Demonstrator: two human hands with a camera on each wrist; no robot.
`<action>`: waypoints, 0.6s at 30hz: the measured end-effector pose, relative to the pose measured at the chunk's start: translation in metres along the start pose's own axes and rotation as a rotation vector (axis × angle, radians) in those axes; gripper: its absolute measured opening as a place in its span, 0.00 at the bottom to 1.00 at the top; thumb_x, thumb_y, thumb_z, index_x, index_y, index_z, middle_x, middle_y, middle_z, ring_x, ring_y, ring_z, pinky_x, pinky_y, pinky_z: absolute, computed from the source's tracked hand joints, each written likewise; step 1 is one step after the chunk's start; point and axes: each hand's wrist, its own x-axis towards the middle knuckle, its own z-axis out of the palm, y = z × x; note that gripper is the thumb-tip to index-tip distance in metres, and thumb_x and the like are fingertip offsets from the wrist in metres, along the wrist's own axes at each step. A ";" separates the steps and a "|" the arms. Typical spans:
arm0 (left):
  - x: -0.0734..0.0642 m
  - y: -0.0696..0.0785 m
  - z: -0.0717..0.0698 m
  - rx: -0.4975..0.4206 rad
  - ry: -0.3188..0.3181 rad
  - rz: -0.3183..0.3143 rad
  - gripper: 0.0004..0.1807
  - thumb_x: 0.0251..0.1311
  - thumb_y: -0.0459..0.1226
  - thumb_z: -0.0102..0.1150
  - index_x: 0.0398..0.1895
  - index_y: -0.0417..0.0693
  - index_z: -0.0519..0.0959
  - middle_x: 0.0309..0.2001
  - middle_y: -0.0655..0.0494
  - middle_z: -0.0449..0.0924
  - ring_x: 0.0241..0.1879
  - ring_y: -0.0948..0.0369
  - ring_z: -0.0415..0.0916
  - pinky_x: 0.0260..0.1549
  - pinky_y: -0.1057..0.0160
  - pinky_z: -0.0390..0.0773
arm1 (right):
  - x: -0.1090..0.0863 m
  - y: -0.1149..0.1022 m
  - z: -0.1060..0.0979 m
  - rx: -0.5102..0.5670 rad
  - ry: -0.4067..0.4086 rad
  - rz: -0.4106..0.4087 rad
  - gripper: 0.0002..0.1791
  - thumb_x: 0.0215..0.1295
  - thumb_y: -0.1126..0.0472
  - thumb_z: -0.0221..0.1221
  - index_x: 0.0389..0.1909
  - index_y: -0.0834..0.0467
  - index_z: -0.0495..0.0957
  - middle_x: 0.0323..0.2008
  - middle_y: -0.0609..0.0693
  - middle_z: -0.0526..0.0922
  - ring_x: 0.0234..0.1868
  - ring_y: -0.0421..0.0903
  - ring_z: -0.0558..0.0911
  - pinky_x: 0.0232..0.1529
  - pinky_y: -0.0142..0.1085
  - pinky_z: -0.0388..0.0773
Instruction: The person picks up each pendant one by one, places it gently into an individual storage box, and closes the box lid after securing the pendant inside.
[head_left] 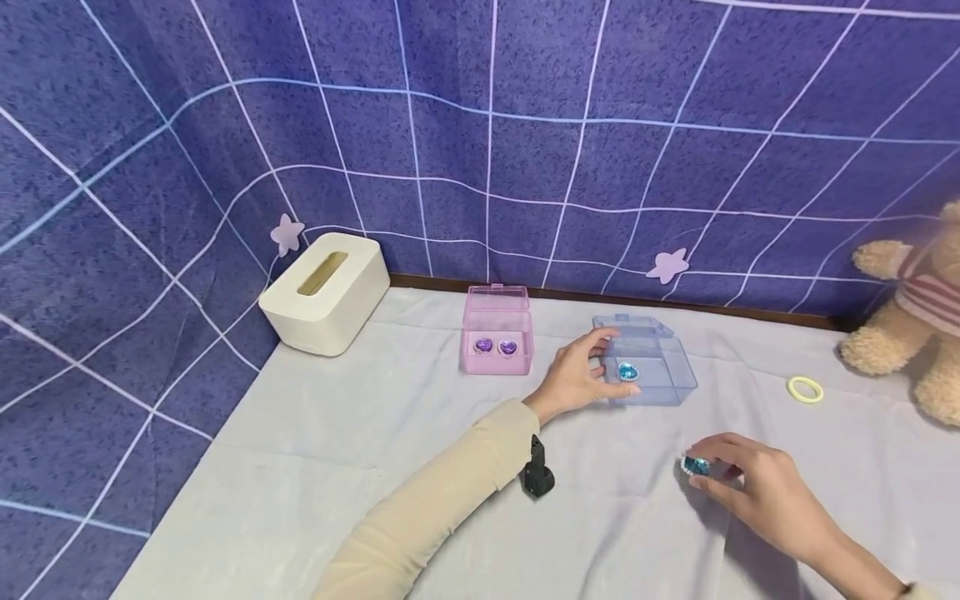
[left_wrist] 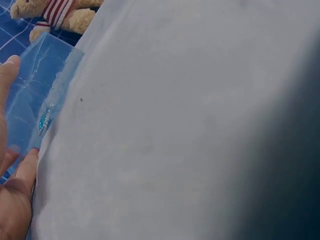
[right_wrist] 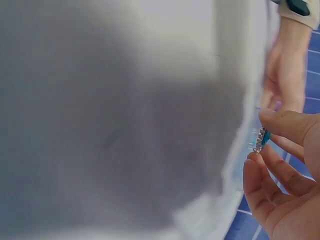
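purple-blue grid-patterned fabric (head_left: 450, 150) hangs behind a white cloth-covered table (head_left: 247, 492), where a clear pink plastic box (head_left: 498, 366), lid up, holds two purple gems with pale beaded edges (head_left: 507, 347). your left hand (head_left: 572, 379) grips the left end of an open clear blue plastic box (head_left: 663, 377), thumb at the front and fingers toward the lid, one teal gem with a beaded silver edge (head_left: 627, 372) lying inside. your right hand (head_left: 765, 492) pinches a second teal gem (head_left: 696, 465) between thumb and fingertips, nearer you than the blue box, with a pale yellow ring (head_left: 805, 389) lying beyond that hand.
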 end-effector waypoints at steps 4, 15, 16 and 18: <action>0.000 -0.002 0.000 0.004 0.002 0.004 0.46 0.37 0.38 0.82 0.64 0.48 0.69 0.58 0.45 0.75 0.57 0.53 0.74 0.51 0.73 0.80 | 0.016 -0.005 -0.007 0.004 0.061 -0.040 0.20 0.36 0.71 0.75 0.33 0.51 0.83 0.36 0.45 0.85 0.30 0.29 0.79 0.28 0.15 0.75; 0.000 -0.004 -0.001 0.027 0.006 0.009 0.46 0.37 0.39 0.81 0.64 0.49 0.69 0.57 0.46 0.75 0.54 0.59 0.74 0.50 0.73 0.80 | 0.070 -0.007 -0.016 -0.014 0.102 -0.085 0.18 0.39 0.70 0.74 0.34 0.57 0.84 0.36 0.51 0.86 0.26 0.35 0.81 0.27 0.17 0.78; 0.000 -0.003 -0.001 0.033 0.006 0.014 0.46 0.37 0.39 0.81 0.64 0.49 0.69 0.58 0.46 0.75 0.55 0.59 0.75 0.50 0.73 0.80 | 0.074 -0.006 -0.016 -0.017 0.100 -0.084 0.17 0.40 0.70 0.74 0.34 0.57 0.84 0.36 0.51 0.86 0.26 0.36 0.82 0.27 0.18 0.78; 0.000 -0.003 -0.001 0.043 0.001 0.025 0.46 0.38 0.40 0.81 0.64 0.49 0.69 0.59 0.46 0.74 0.55 0.59 0.75 0.50 0.73 0.80 | 0.082 -0.004 -0.015 -0.015 0.096 -0.081 0.16 0.41 0.70 0.74 0.34 0.58 0.84 0.35 0.52 0.86 0.25 0.41 0.83 0.26 0.21 0.79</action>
